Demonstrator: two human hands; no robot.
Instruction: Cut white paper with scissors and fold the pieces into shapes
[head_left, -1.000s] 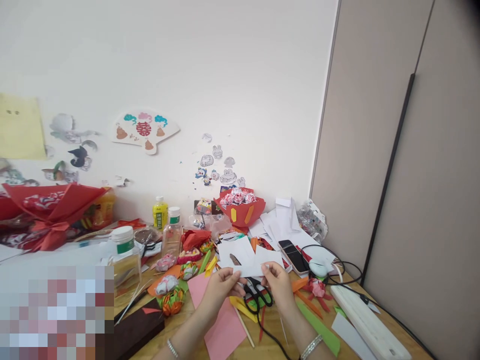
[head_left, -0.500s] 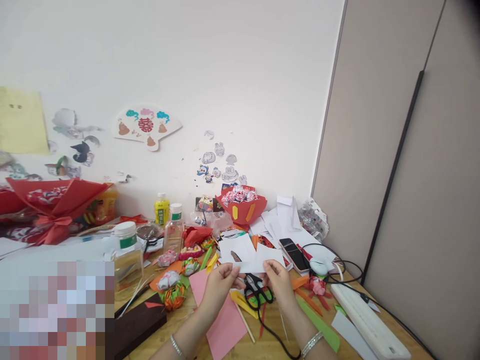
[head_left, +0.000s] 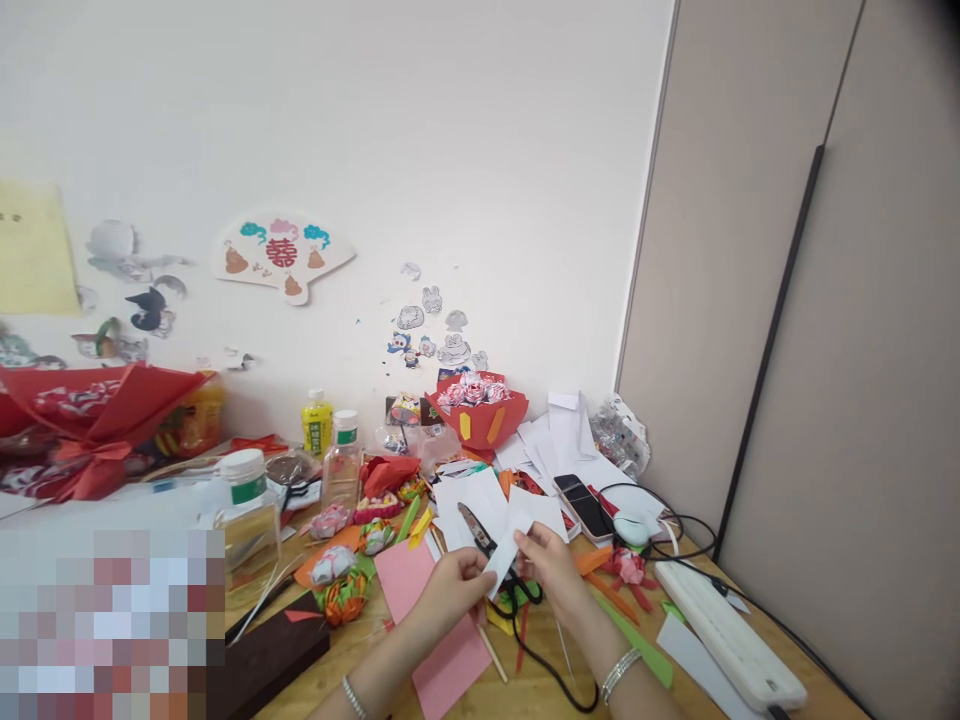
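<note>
A narrow strip of white paper (head_left: 505, 566) is pinched between both hands above the table, slanting up to the right. My left hand (head_left: 459, 584) is closed on its lower end, thumb and forefinger together. My right hand (head_left: 543, 562) grips it farther up. Beneath the hands lie black-handled scissors (head_left: 478, 530), their blades pointing away and the handles partly hidden by the paper and my right hand. White paper sheets (head_left: 487, 492) spread out behind. Pink paper (head_left: 448, 668) lies under my left forearm, with a thin wooden stick (head_left: 494, 655) beside it.
Crumpled paper flowers (head_left: 345, 596), clear jars (head_left: 247, 510) and a dark box (head_left: 274, 655) crowd the left. A red bouquet (head_left: 480, 412) stands at the wall. On the right are a phone (head_left: 583, 505), cables, a white power strip (head_left: 731, 636) and green paper (head_left: 637, 645).
The white strip has turned from level to slanted, its right end higher. My left hand has moved slightly down and right, my right hand slightly left. The view has shifted a little right.
</note>
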